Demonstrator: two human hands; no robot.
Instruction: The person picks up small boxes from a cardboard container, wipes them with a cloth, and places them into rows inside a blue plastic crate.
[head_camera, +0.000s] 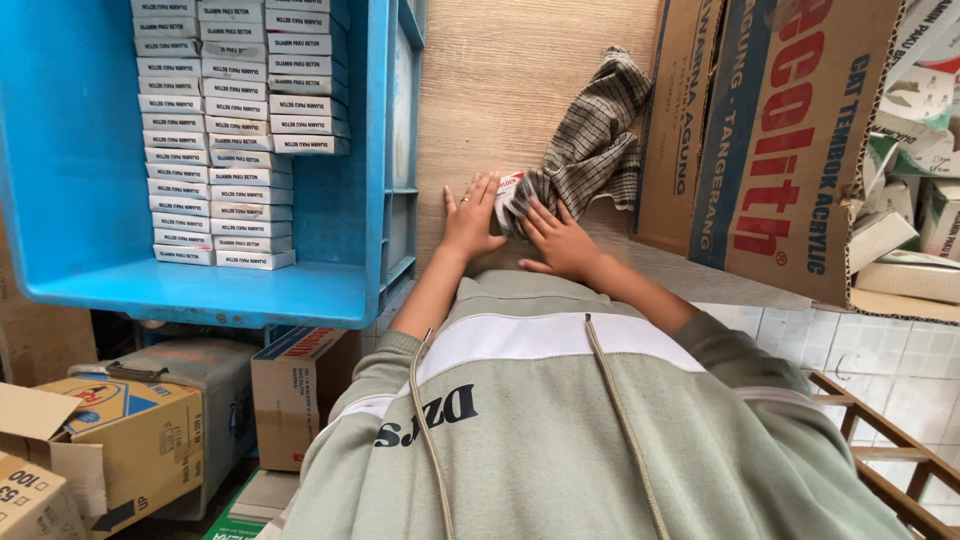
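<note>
Hands meet over a small white box with red print (509, 192) on the pale wooden surface (520, 90). Listed from largest to smallest:

Blue plastic crate (70, 180): at far left, open face toward the camera, filled with three columns of stacked flat white boxes (215, 150).

Large cardboard carton (790, 140): at right, standing on the surface, red and blue print on its side; beyond it, further white and green cartons (925, 90) lie jumbled.

Wooden surface: between crate and carton, bare apart from the items below.

Grey checked cloth (590, 150): crumpled, lying just left of the carton, its lower end draped over the small box.

Left hand (472, 218): fingers spread and laid flat on the surface, fingertips touching the left side of the small box; it presses rather than grips.

Right hand (555, 238): fingers extended over the lower end of the cloth and the right side of the box, palm down; not closed around anything.

Small white box: between the two hands, partly covered by cloth, near the surface's front edge.

Below the surface at left stand several brown cardboard boxes (130, 440).
</note>
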